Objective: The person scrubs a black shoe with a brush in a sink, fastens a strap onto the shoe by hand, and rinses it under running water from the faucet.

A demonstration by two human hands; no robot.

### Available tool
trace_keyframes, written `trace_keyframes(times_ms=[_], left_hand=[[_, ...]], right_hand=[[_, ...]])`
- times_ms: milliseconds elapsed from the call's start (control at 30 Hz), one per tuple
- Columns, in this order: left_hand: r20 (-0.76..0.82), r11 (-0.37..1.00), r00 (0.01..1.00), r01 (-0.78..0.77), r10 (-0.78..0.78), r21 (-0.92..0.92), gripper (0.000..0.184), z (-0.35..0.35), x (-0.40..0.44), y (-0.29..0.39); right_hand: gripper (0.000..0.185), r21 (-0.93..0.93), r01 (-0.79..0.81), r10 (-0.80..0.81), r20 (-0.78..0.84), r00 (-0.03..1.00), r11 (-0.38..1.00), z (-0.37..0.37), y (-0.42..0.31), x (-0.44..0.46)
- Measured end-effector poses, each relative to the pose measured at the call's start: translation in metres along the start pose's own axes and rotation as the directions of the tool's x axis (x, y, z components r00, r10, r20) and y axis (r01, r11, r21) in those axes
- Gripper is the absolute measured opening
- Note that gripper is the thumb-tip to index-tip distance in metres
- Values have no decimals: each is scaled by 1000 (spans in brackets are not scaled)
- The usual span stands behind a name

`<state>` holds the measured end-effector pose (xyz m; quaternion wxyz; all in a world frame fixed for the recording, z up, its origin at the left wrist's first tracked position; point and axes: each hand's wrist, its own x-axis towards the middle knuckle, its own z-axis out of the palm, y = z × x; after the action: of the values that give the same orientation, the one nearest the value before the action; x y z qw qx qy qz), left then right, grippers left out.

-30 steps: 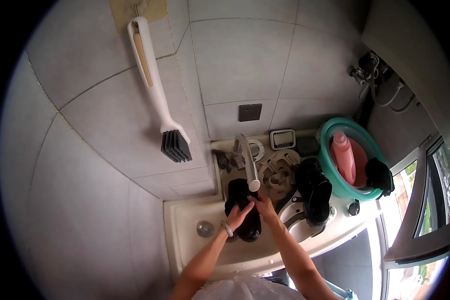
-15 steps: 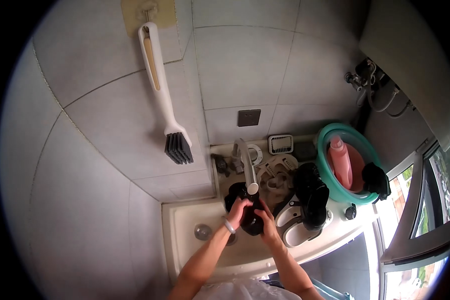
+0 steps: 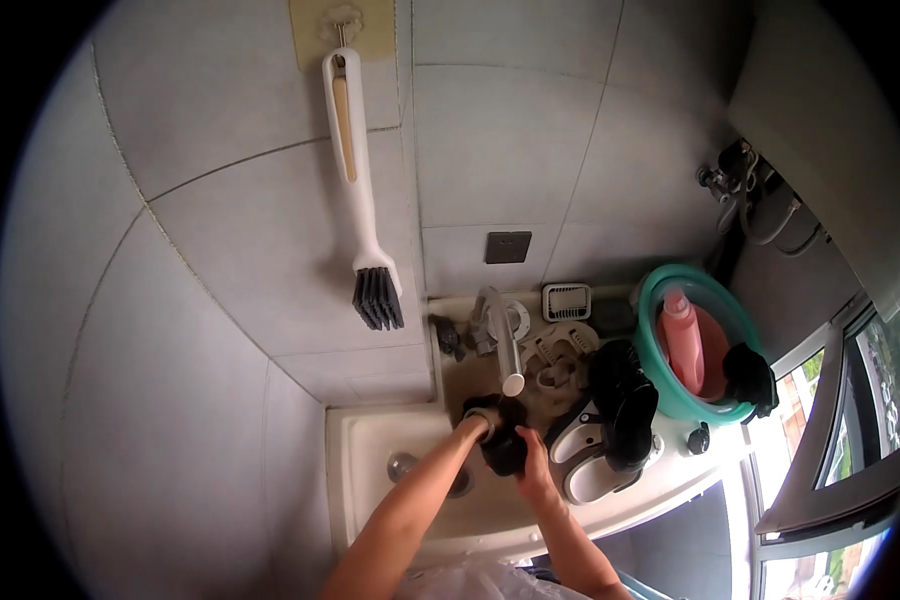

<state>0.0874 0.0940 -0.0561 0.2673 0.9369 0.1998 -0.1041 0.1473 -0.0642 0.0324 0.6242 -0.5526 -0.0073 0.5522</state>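
Note:
A black shoe (image 3: pixel 505 455) is held in the sink, just below the faucet spout (image 3: pixel 512 383). My right hand (image 3: pixel 533 453) grips the shoe's right side, thumb on top. My left hand (image 3: pixel 480 425) reaches to the shoe's far left side, with a light bracelet at the wrist. Its fingers are hidden by dark material, and I cannot tell whether they are inside the shoe. Right of my hands, another black shoe (image 3: pixel 622 405) rests beside a pair of grey-white sandals (image 3: pixel 595 475).
Beige sandals (image 3: pixel 560 365) lie behind the sink bowl, near a soap dish (image 3: pixel 567 301). A green basin (image 3: pixel 650 345) at right holds a pink bottle (image 3: pixel 682 340) and a black cloth-like item (image 3: pixel 750 375). A white brush (image 3: pixel 360 180) hangs on the wall.
My left hand has moved farther forward, from gripping the shoe's near top to its far left side, and its fingers have gone out of sight. The view has shifted slightly.

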Motion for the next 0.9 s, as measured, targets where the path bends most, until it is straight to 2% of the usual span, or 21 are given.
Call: trace_keyframes(times_ms=[67, 100, 133, 167, 200, 233, 267, 300, 367, 433, 467, 500, 533, 567, 600, 700, 767, 800, 833, 867, 900], left_hand=[[73, 924, 972, -235, 223, 303, 31, -14, -1, 10], [104, 877, 959, -282, 263, 389, 29, -17, -8, 17], [134, 819, 944, -329, 302, 470, 28, -22, -17, 27], [126, 815, 948, -315, 291, 486, 26, -29, -32, 40], [118, 810, 953, -301, 280, 503, 25, -36, -47, 54], [-235, 992, 964, -124, 127, 30, 21, -38, -66, 61], [-446, 871, 876, -66, -182, -486, 18, -35, -80, 62], [-606, 845, 776, -198, -174, -497, 15, -30, -90, 58], [-674, 799, 650, -168, -350, -577, 14, -26, -112, 55], [-658, 714, 489, -97, -572, -693, 13, 2, -122, 43], [-594, 627, 457, -96, -662, -773, 15, 15, -122, 37], [-423, 430, 497, -108, -757, -896, 25, 29, -119, 26], [-162, 91, 650, -141, -742, -986, 36, 44, -113, 19], [87, -284, 773, -124, -628, -951, 48, 59, -108, 9], [161, -523, 870, -125, -467, -843, 60, 69, -104, 6], [-16, -736, 991, -112, -136, -668, 63, 49, -98, 28], [-89, -898, 972, -234, -216, -372, 62, 46, -89, 34], [-126, -861, 968, -249, -216, -443, 58, 51, -86, 27], [-116, -814, 963, -269, -245, -515, 60, 40, -89, 33], [-100, -831, 970, -240, -220, -502, 60, 38, -89, 34], [-88, -846, 977, -213, -195, -490, 61, 35, -88, 33]], right_hand=[[42, 9, -7, 6, 109, 994, 1000, -18, 4, 19], [42, 11, -11, 10, 106, 994, 1000, -23, 6, 23], [38, 98, -64, 43, 199, 979, 993, -22, 4, 20], [35, 176, -121, 65, 295, 953, 977, -22, 3, 20], [37, 248, -118, 43, 287, 957, 962, -29, 13, 31], [37, 244, -124, 49, 291, 956, 962, -28, 14, 32], [39, 261, -155, 78, 282, 956, 953, -26, 12, 28], [41, 282, -185, 107, 270, 957, 941, -23, 11, 21], [47, 283, -193, 89, 343, 935, 940, -18, 8, 9], [53, 334, -205, 65, 385, 921, 920, -14, 9, 4], [53, 333, -209, 69, 386, 920, 919, -11, 10, 1], [54, 347, -214, 57, 411, 910, 913, -9, 10, -2], [55, 362, -218, 43, 435, 899, 907, -7, 11, -5], [56, 377, -221, 26, 457, 889, 899, -6, 11, -7], [56, 392, -235, 29, 465, 885, 890, -11, 17, -7], [51, 324, -234, 93, 395, 914, 917, -31, 42, 3], [48, 294, -230, 117, 354, 928, 928, -39, 43, 0], [46, -3, -45, 45, 206, 978, 999, -31, 27, -19], [44, -325, 97, -74, 82, 994, 941, -28, 18, -29], [42, -529, 391, -390, 119, 913, 754, -32, 19, -31], [39, -608, 511, -488, 221, 844, 608, -28, 12, -36]])
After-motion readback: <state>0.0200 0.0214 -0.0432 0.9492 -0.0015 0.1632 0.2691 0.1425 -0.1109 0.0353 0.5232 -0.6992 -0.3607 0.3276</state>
